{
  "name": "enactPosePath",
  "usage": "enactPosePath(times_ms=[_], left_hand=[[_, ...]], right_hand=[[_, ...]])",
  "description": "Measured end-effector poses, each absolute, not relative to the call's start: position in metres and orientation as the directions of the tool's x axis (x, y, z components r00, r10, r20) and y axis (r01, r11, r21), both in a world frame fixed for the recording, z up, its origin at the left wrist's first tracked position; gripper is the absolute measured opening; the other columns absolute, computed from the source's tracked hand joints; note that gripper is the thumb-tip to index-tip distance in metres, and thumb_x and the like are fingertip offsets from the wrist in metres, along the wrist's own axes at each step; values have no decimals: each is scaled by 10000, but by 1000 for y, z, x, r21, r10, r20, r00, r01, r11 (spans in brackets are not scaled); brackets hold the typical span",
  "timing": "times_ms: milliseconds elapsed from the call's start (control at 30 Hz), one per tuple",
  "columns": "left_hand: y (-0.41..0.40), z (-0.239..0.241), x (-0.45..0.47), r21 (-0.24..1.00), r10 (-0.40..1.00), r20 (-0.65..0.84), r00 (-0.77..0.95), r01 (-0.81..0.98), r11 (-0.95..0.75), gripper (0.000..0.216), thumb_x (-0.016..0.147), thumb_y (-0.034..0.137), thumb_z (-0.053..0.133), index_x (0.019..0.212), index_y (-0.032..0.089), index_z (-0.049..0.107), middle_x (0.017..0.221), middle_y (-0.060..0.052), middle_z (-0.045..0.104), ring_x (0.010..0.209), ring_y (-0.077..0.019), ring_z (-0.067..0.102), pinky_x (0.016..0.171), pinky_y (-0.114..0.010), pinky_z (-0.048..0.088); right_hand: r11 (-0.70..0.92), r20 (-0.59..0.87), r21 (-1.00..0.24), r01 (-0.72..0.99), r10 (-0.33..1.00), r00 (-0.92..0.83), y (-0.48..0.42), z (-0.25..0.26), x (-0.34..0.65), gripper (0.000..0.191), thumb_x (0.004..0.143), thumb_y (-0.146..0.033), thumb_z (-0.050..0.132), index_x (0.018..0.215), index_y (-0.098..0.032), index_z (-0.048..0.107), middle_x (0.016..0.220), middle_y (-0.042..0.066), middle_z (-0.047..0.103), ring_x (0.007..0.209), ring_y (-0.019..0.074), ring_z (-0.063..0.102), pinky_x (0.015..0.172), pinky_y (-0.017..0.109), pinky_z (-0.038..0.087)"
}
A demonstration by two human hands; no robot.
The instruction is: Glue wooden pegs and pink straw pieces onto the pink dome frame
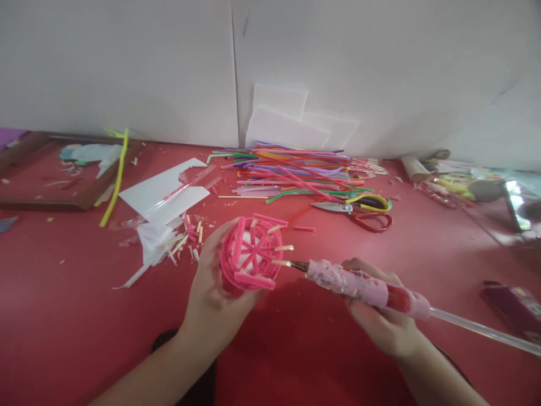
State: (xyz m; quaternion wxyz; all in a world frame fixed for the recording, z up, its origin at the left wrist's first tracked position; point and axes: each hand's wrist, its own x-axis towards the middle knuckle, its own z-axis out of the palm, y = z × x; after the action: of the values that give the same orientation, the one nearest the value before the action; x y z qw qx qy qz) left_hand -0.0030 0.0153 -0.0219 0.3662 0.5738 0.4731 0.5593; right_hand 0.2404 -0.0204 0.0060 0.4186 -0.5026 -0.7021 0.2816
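Observation:
My left hand (215, 293) is closed around a round pink craft piece (252, 254), which looks wound from fuzzy pipe cleaners. Spoke-like strips cross its face over a white centre, and short pink bars run along part of its rim. Pale wooden sticks (282, 263) poke out on the right side. In my right hand (380, 316) is a pink hot glue gun (363, 287), gripped from below. A clear glue stick (477, 327) extends from its rear. The dark nozzle is at the tip of the lower stick; whether they touch I cannot tell.
Coloured pipe cleaners (296, 172) are heaped at the back by the wall. Scissors (350, 208) lie in front of them. White card (164, 192) and scraps are on the left, near a brown frame (80, 203). A phone-like object (516, 206) stands at right.

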Motion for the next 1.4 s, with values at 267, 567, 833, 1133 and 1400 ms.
enactPosePath(times_ms=[267,567,833,1133,1400], left_hand=[[16,-25,-7,940,951,307,-48,172,-295,805,668,309,890,1369,375,500,1342,-41,611,1196,-316,658,1030,-527,564],[19,-15,-5,998,998,-7,-65,69,12,700,654,411,892,1263,266,577,1170,-75,728,1076,-318,712,1026,-546,547],[24,-8,-5,985,997,-5,74,-172,18,557,692,369,887,1163,254,613,1151,-44,767,1069,-261,735,982,-432,593],[12,-18,-7,941,972,32,233,320,-107,866,545,472,948,1293,257,569,1284,-117,654,1237,-383,611,1083,-647,444],[15,-19,-4,925,949,38,313,348,-152,884,581,460,937,1317,264,490,1319,-111,599,1259,-377,591,1082,-640,446]], right_hand=[[392,343,-779,488,920,-192,-26,7,245,159,779,-145,548,883,-258,587,640,-37,586,481,118,506,468,240,421],[401,381,-695,597,909,-168,-28,9,247,188,776,-198,565,940,-277,613,681,-42,653,480,116,556,473,237,436],[230,348,-411,882,934,-81,-22,0,277,400,723,-142,513,1096,-235,627,978,60,738,830,244,697,718,348,533],[56,349,-215,975,937,23,-55,-52,336,401,732,-108,459,1090,-212,606,997,104,727,912,296,670,782,425,516],[63,403,-191,980,915,20,-44,-48,328,443,692,-64,469,1078,-217,623,1024,95,712,939,306,630,835,456,508]])
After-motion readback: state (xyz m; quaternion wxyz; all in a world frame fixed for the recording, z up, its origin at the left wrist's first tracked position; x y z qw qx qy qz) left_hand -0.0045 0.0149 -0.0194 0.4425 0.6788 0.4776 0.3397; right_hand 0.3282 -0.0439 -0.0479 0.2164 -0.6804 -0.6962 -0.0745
